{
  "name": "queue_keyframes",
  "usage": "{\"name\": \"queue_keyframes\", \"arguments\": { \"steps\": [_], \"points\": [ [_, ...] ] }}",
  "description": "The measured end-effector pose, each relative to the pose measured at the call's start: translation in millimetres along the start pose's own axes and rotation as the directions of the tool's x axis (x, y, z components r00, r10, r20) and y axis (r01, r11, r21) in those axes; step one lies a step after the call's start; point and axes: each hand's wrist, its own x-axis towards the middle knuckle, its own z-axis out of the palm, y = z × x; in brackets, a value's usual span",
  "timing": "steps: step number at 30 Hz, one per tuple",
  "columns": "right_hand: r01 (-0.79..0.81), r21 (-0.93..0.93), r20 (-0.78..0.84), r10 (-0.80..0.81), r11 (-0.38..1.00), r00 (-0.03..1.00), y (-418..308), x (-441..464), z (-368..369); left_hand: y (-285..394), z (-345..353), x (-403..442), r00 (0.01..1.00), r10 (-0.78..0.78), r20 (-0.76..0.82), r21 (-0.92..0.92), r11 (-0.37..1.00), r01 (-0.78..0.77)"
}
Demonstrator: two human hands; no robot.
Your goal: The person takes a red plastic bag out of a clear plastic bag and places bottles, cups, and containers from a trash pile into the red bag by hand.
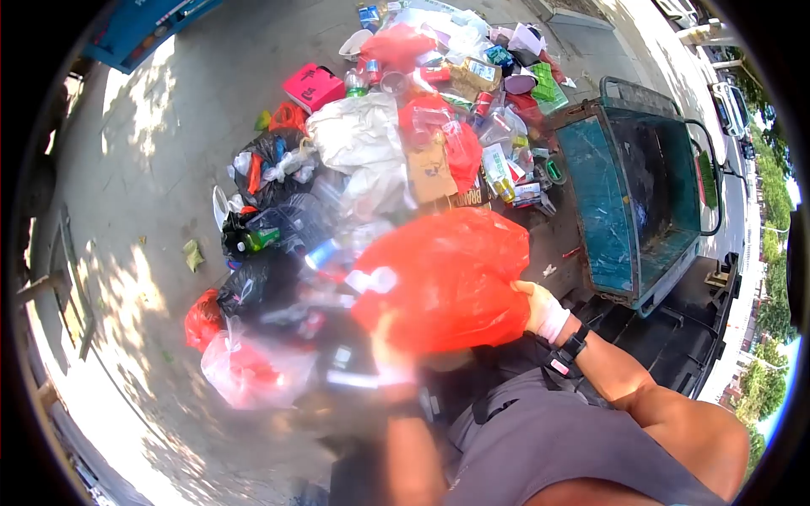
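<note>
So the big red bag is up in front of the person's body, by the near edge of the trash heap on the pavement. Right hand has a bunched grip on one side. Left hand is at the other, but it's so blurred I can't tell if it's gripping. A hand each side probably makes sense, since thin plastic sags. Green cart stands just beside the heap.

I hold a red bag, creased and bulging, before the litter; whether it's tied I can't tell.
</note>
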Motion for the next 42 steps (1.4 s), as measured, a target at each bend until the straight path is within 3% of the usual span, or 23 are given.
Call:
{"name": "queue_keyframes", "arguments": {
  "steps": [3, 4, 8, 9, 12, 13, 16, 17, 19, 20, 22, 24, 27, 28, 29, 30, 32, 34, 35, 36, 38, 39, 42],
  "points": [
    [0.028, -0.019, -0.073, -0.029, 0.999, 0.997, 7, 20, -35, 20, 2, -24, 0.981, 0.193, 0.025, 0.068, 0.979, -0.194],
    [0.044, -0.048, -0.096, -0.049, 0.998, 0.994, 11, 23, -38, 31, 4, -35, 0.981, 0.182, 0.060, 0.055, 0.981, -0.185],
    [0.007, -0.229, -0.260, -0.068, 0.974, 0.963, 46, 41, -43, 54, -2, -56, 0.943, 0.318, 0.098, 0.342, 0.879, -0.332],
    [0.012, -0.395, -0.333, -0.155, 0.919, 0.930, 61, 45, -39, 61, 1, -66, 0.931, 0.347, 0.113, 0.405, 0.840, -0.363],
    [-0.090, -0.848, -0.372, -0.464, 0.523, 0.804, 98, 34, 5, 79, 16, -92, 0.917, 0.366, 0.160, 0.428, 0.811, -0.399],
    [-0.058, -0.964, -0.207, -0.598, 0.259, 0.774, 103, 40, 6, 83, 17, -97, 0.938, 0.329, 0.113, 0.352, 0.869, -0.347],
    [-0.031, -0.992, 0.070, -0.747, -0.120, 0.661, 116, 30, 13, 87, -8, -103, 0.833, 0.424, 0.355, 0.650, 0.529, -0.546],
    [0.036, -0.982, 0.168, -0.784, -0.183, 0.597, 121, 27, 16, 86, -15, -103, 0.806, 0.410, 0.428, 0.692, 0.426, -0.583],
    [0.134, -0.976, 0.216, -0.773, -0.169, 0.597, 120, 18, 27, 82, -23, -105, 0.789, 0.335, 0.515, 0.737, 0.297, -0.608],
    [0.182, -0.970, 0.241, -0.763, -0.162, 0.599, 120, 16, 32, 81, -23, -108, 0.848, 0.245, 0.470, 0.761, 0.375, -0.530],
    [0.193, -0.979, 0.092, -0.724, 0.058, 0.684, 120, 16, 42, 79, -21, -116, 0.931, 0.054, 0.360, 0.803, 0.490, -0.339],
    [0.316, -0.895, 0.058, -0.620, 0.315, 0.783, 119, -1, 69, 71, -26, -102, 0.745, 0.052, 0.665, 0.737, 0.110, -0.667],
    [0.280, -0.863, 0.001, -0.553, 0.420, 0.833, 130, -24, 102, 64, -17, -104, 0.599, -0.001, 0.801, 0.599, -0.001, -0.801],
    [0.258, -0.847, -0.035, -0.533, 0.465, 0.845, 133, -30, 112, 63, -16, -104, 0.579, -0.045, 0.814, 0.580, 0.012, -0.814],
    [0.411, -0.791, 0.141, -0.518, 0.453, 0.843, 132, 11, 71, 61, -14, -104, 0.554, -0.093, 0.827, 0.558, 0.030, -0.829],
    [0.447, -0.768, 0.195, -0.496, 0.459, 0.846, 136, 17, 80, 57, -10, -104, 0.520, -0.142, 0.842, 0.532, 0.054, -0.845],
    [0.358, -0.916, 0.142, -0.686, 0.183, 0.713, 145, 59, 49, 64, 11, -121, 0.505, -0.121, 0.855, 0.519, 0.179, -0.836],
    [0.306, -0.934, 0.089, -0.710, 0.184, 0.698, 147, 34, 75, 71, 24, -130, 0.485, -0.135, 0.864, 0.503, 0.287, -0.815],
    [0.333, -0.937, 0.126, -0.784, 0.108, 0.608, 153, 35, 79, 72, 17, -134, 0.582, -0.143, 0.801, 0.588, 0.378, -0.715],
    [0.377, -0.920, 0.176, -0.748, 0.106, 0.640, 154, 43, 70, 70, 1, -128, 0.606, -0.183, 0.774, 0.628, 0.337, -0.701],
    [0.453, -0.881, 0.213, -0.745, 0.133, 0.632, 158, 43, 69, 79, 4, -135, 0.729, -0.247, 0.639, 0.722, 0.519, -0.457],
    [0.445, -0.880, 0.192, -0.731, 0.168, 0.655, 156, 38, 71, 79, 2, -133, 0.733, -0.257, 0.629, 0.685, 0.630, -0.367],
    [0.431, -0.867, 0.169, -0.666, 0.251, 0.727, 159, 26, 83, 79, -2, -125, 0.699, -0.161, 0.697, 0.561, 0.729, -0.392]
  ]
}}
